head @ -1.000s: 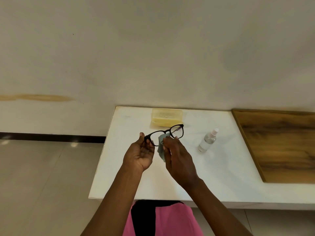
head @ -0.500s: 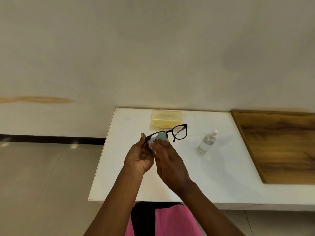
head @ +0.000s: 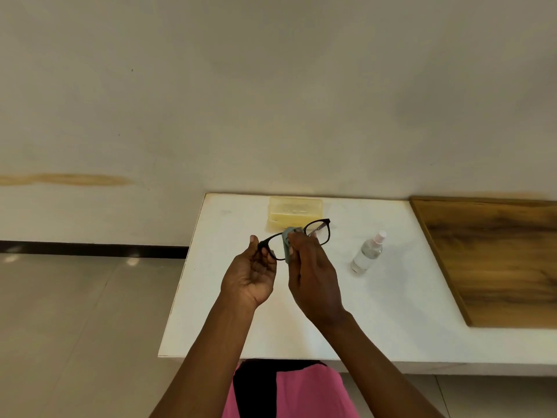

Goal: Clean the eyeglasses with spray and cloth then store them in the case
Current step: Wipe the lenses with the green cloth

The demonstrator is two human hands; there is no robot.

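The left hand (head: 251,274) pinches the left end of the black-framed eyeglasses (head: 320,233), held above the white table (head: 391,312). The right hand (head: 313,274) fingers apparently pinch a grey-blue cloth (head: 286,245) over the left lens. Behind lies the closed translucent yellow case (head: 294,211); the clear spray bottle (head: 368,253) stands rightward.

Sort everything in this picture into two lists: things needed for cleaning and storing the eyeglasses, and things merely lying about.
Needed: black-framed eyeglasses, grey-blue cleaning cloth, clear spray bottle with pink cap, translucent yellow plastic case.

Lying about: brown wooden board on the white table.
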